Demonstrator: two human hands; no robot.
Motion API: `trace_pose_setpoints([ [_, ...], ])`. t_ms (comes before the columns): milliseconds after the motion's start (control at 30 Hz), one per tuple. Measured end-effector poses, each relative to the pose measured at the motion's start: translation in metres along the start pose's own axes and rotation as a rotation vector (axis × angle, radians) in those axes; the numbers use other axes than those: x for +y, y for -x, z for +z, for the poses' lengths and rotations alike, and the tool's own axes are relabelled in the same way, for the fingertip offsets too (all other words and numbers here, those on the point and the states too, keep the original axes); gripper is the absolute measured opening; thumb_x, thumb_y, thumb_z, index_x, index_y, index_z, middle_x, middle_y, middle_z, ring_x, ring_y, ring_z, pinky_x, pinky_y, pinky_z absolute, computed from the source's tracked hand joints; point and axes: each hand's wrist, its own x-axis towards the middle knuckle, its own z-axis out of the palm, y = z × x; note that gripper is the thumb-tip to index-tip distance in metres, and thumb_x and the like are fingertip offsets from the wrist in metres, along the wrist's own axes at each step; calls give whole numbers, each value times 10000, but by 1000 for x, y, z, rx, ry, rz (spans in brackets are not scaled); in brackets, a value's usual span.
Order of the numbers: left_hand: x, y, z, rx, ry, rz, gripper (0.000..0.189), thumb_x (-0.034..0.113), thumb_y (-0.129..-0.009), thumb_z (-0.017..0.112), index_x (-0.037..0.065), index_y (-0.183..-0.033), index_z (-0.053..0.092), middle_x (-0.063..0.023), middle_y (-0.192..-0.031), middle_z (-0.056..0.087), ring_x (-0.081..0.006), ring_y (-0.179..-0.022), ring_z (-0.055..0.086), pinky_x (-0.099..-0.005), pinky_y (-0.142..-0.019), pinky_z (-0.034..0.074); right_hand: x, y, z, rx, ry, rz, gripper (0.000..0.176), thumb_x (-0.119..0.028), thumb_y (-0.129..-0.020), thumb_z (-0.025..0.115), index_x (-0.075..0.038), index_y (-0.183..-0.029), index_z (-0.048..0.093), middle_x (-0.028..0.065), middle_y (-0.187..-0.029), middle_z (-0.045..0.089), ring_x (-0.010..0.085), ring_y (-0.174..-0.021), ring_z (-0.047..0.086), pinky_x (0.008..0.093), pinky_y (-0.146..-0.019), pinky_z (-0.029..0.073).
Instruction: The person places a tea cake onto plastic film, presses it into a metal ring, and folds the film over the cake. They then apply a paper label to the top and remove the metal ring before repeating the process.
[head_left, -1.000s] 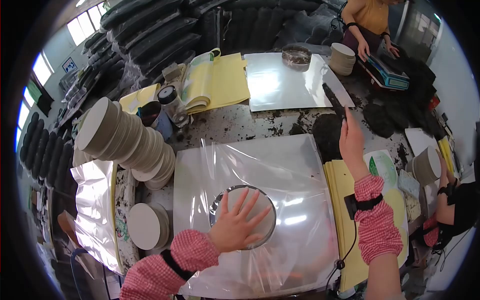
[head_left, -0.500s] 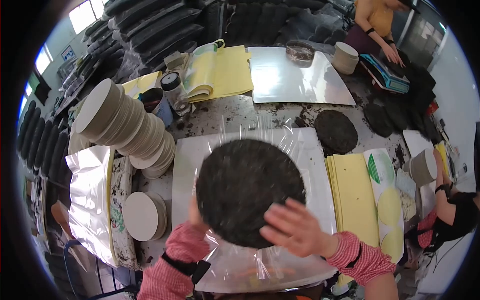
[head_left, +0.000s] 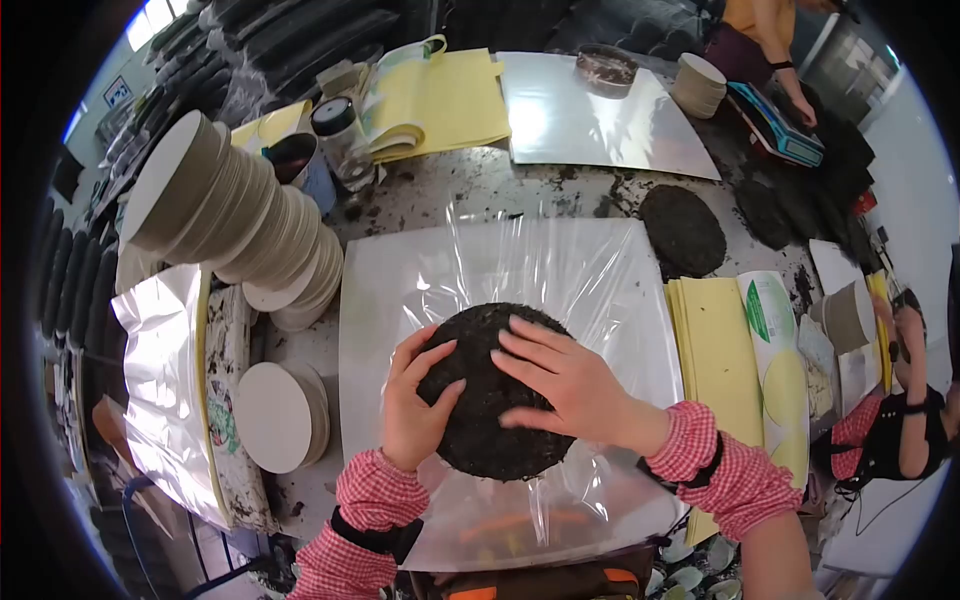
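Observation:
A dark, rough, round pressed cake (head_left: pixel 485 440) lies flat on crinkled clear film (head_left: pixel 600 300) over a pale square sheet (head_left: pixel 385 265). My left hand (head_left: pixel 415 405) rests on the cake's left edge, its fingers and thumb apart and the tips touching the top. Over the cake's right half, my right hand (head_left: pixel 570 390) lies with spread fingers, covering part of the surface. Both wrists carry red checked sleeves with black bands.
Tall stacks of pale discs (head_left: pixel 230 205) lean at the left, with a shorter disc stack (head_left: pixel 275 418) nearer. Yellow sheets (head_left: pixel 715 370) lie to the right. Another dark cake (head_left: pixel 683 230) sits beyond them. A jar (head_left: pixel 345 145) stands at the back. Two co-workers are at the right.
The dark cake has come down from a raised position onto the film. My left hand has moved from its side onto its edge; my right hand has shifted up over it.

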Motion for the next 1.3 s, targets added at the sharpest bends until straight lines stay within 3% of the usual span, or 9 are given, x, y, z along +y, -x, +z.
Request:
trace_pose_setpoints([
  [133, 9, -9, 16, -1, -229, 44, 427, -70, -701, 717, 32, -1105, 623, -143, -1214, 513, -343, -1159, 510, -410, -990, 454, -2, -2, 12, -259, 102, 1, 981, -574, -759, 707, 74, -1434, 412, 226, -1536, 359, 341, -1474, 269, 437, -1215, 211],
  [300, 20, -21, 12, -37, -863, 365, 594, 65, -669, 819, 25, -1213, 583, -134, -1181, 513, -341, -1113, 531, -396, -927, 488, -3, -1, 25, -234, 198, -11, 1004, -575, -754, 704, 128, -1406, 407, 245, -1518, 373, 342, -1469, 279, 437, -1215, 206],
  [367, 28, -23, -6, -646, -644, 243, 934, 258, -607, 881, -35, -1379, 445, -147, -1183, 505, -342, -1087, 568, -385, -880, 515, -6, 6, 32, -238, 193, -6, 1014, -577, -751, 704, 139, -1402, 402, 252, -1519, 368, 345, -1468, 279, 438, -1214, 209],
  [567, 33, -37, 24, -804, -1007, 194, 1210, 329, -458, 942, -167, -1383, 340, -202, -1197, 519, -311, -1058, 621, -341, -863, 552, -6, -2, 46, -346, 236, 155, 1175, -608, -663, 770, 153, -1436, 318, 287, -1520, 336, 370, -1459, 281, 458, -1201, 223],
  [833, 16, -24, 40, -678, -1171, 210, 854, 243, -521, 926, -77, -1203, 523, -162, -1157, 525, -296, -1033, 627, -349, -813, 582, -20, 0, 61, -303, 381, 280, 1038, -387, -628, 857, 77, -1427, 384, 217, -1492, 404, 345, -1422, 352, 436, -1087, 410],
  [933, 32, -21, 12, -691, -792, 280, 605, 189, -683, 848, 19, -1188, 561, -146, -1180, 525, -344, -1044, 597, -426, -845, 545, -16, 1, 26, -205, 347, 91, 333, -326, -754, 755, -23, -880, 700, 109, -938, 691, 284, -893, 657, 389, -762, 508],
  [1067, 27, 9, 8, -1023, -404, 263, 244, 182, -830, 750, 38, -994, 642, -108, -973, 616, -346, -935, 625, -466, -738, 504, 2, 13, 11, -432, 304, 87, 312, -330, -833, 656, -125, -601, 689, 88, -642, 649, 282, -713, 648, 380, -680, 493],
  [1167, 38, 10, 2, -962, -469, 198, 220, 159, -837, 744, 30, -991, 657, -118, -912, 639, -344, -896, 636, -456, -760, 513, 7, 20, 16, -373, 304, 71, 288, -315, -826, 672, -100, -635, 689, 93, -706, 666, 294, -749, 645, 375, -654, 487],
  [1300, 50, 44, -57, -118, -295, 307, 375, 134, -826, 750, 17, -1162, 632, -131, -1065, 638, -303, -1005, 622, -418, -865, 516, -15, 68, -41, 416, 378, 230, 448, -108, -763, 759, 12, -1168, 611, 94, -796, 673, 262, -844, 668, 388, -780, 538],
])
